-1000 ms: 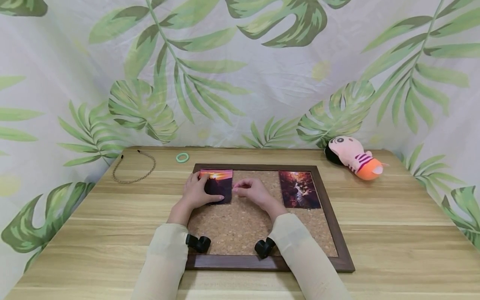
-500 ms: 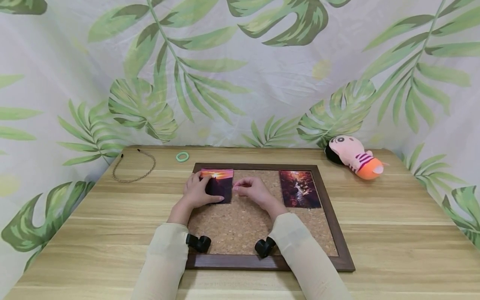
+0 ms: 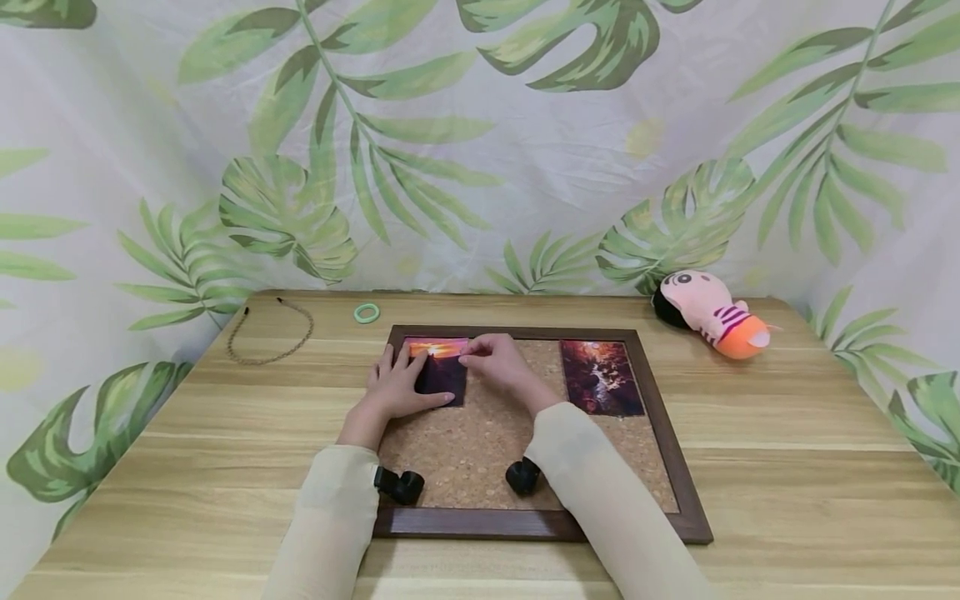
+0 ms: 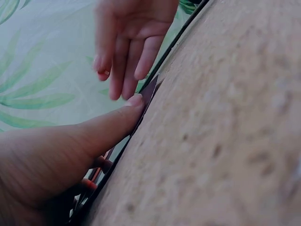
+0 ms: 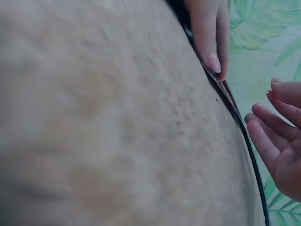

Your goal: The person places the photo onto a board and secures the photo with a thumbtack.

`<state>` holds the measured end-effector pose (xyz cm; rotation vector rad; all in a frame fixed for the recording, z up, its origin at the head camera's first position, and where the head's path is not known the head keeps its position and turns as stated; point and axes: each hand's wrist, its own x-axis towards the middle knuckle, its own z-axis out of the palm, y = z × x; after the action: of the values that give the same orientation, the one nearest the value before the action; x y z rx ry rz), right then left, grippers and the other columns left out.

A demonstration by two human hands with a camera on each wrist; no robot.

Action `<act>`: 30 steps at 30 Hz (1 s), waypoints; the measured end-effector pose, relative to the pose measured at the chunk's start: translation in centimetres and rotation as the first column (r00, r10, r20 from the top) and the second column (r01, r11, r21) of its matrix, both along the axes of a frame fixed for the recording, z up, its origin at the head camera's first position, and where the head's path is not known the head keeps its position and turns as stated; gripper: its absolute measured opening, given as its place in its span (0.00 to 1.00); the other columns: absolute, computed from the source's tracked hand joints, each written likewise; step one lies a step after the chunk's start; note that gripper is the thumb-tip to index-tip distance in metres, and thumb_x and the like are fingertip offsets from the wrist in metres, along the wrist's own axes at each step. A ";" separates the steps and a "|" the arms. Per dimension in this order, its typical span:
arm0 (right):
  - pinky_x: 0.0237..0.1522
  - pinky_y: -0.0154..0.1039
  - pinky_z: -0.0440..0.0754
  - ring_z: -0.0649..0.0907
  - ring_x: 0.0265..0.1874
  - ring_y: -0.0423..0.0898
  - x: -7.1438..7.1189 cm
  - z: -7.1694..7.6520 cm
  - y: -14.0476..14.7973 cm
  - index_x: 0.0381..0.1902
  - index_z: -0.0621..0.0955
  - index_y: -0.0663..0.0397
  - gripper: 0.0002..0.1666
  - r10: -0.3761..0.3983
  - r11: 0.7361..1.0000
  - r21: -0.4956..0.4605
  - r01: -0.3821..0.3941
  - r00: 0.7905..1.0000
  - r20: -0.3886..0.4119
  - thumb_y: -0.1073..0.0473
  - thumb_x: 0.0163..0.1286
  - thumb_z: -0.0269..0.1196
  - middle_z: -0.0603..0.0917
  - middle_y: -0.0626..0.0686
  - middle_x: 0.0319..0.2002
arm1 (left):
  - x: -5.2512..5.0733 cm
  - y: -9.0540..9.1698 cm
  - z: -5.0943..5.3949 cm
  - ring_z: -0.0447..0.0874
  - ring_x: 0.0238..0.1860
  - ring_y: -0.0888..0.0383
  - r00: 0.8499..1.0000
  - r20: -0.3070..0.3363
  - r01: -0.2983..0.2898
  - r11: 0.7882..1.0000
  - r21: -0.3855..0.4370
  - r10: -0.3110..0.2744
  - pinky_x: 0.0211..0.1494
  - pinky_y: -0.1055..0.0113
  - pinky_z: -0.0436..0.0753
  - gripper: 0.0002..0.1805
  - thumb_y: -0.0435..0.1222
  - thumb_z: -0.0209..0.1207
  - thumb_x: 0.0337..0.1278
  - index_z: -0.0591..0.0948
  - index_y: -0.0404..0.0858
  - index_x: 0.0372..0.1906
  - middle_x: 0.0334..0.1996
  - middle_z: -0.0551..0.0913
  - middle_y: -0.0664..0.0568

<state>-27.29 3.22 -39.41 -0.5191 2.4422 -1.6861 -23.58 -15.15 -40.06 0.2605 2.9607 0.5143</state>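
Observation:
A brown-framed cork board (image 3: 480,467) lies flat on the table. My left hand (image 3: 396,388) rests with spread fingers on a sunset photo (image 3: 444,379) at the board's upper left. Between thumb and forefinger, my right hand (image 3: 498,365) pinches a tiny reddish pushpin (image 5: 269,94), mostly hidden by the fingertips. These fingertips are at the photo's upper right corner in the head view; the wrist views show them apart from the board. A second photo (image 3: 602,377), of a stream in dark red woods, lies at the board's upper right.
A thin braided cord with black ends (image 3: 258,362) lies at the table's back left, near a pale green ring (image 3: 357,315). A plush doll (image 3: 708,312) lies at the back right. Behind the table hangs a leaf-print cloth (image 3: 555,167).
My right hand has moved up and slightly left, from beside the photo's right edge to its upper right corner. My left fingers have spread wider on the photo.

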 end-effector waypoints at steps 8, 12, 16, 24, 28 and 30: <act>0.23 0.30 0.69 0.72 0.21 0.41 -2.2 -0.1 -1.2 0.29 0.80 0.62 0.05 -0.064 0.995 0.076 0.061 0.997 0.039 0.64 0.56 0.61 0.76 0.49 0.22 | -0.2 0.0 -0.4 0.28 0.62 0.38 1.000 0.004 0.007 1.000 0.005 -0.007 0.56 0.41 0.39 0.48 0.68 0.50 0.35 0.57 0.49 0.65 0.65 0.40 0.37; 0.26 0.31 0.69 0.72 0.24 0.41 -3.0 -0.1 -1.8 0.28 0.81 0.60 0.05 -0.121 0.986 0.123 0.117 0.992 0.031 0.62 0.56 0.61 0.77 0.49 0.24 | -0.2 0.0 -0.3 0.27 0.62 0.39 1.000 0.014 0.003 1.000 0.014 -0.003 0.56 0.42 0.38 0.47 0.68 0.50 0.36 0.57 0.50 0.65 0.65 0.40 0.38; 0.29 0.32 0.70 0.73 0.27 0.42 -3.5 0.1 -2.5 0.28 0.81 0.58 0.05 -0.152 0.975 0.164 0.149 0.988 0.002 0.61 0.56 0.61 0.78 0.49 0.25 | -0.1 0.1 -0.2 0.28 0.62 0.39 1.000 0.009 -0.003 1.000 0.000 0.003 0.56 0.42 0.38 0.47 0.67 0.51 0.36 0.57 0.51 0.65 0.65 0.41 0.38; 0.30 0.32 0.71 0.75 0.28 0.43 -3.7 0.4 -3.8 0.28 0.82 0.57 0.04 -0.174 0.957 0.223 0.187 0.982 -0.075 0.63 0.56 0.61 0.80 0.50 0.28 | 0.1 0.3 0.0 0.29 0.62 0.39 1.000 -0.009 0.004 1.000 0.007 -0.004 0.55 0.41 0.38 0.46 0.67 0.51 0.36 0.58 0.50 0.64 0.64 0.42 0.38; 0.29 0.32 0.71 0.76 0.29 0.44 -3.6 0.3 -4.9 0.30 0.82 0.60 0.05 -0.147 0.958 0.237 0.161 0.986 -0.077 0.65 0.57 0.59 0.80 0.52 0.30 | 0.3 0.2 0.1 0.30 0.62 0.39 1.000 -0.010 -0.002 1.000 0.004 0.002 0.55 0.41 0.39 0.46 0.66 0.52 0.38 0.58 0.49 0.64 0.64 0.42 0.37; 0.29 0.32 0.72 0.76 0.30 0.44 -3.6 0.2 -5.2 0.31 0.82 0.61 0.06 -0.138 0.955 0.254 0.156 0.987 -0.088 0.65 0.56 0.59 0.81 0.52 0.30 | 0.3 0.3 0.1 0.30 0.62 0.38 1.000 -0.010 0.000 1.000 0.002 0.000 0.55 0.40 0.39 0.45 0.65 0.52 0.38 0.58 0.48 0.64 0.64 0.42 0.37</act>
<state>-30.92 -2.01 -39.17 -0.3753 2.7592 -1.3817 -23.25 -14.90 -39.92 0.2632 2.9699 0.5172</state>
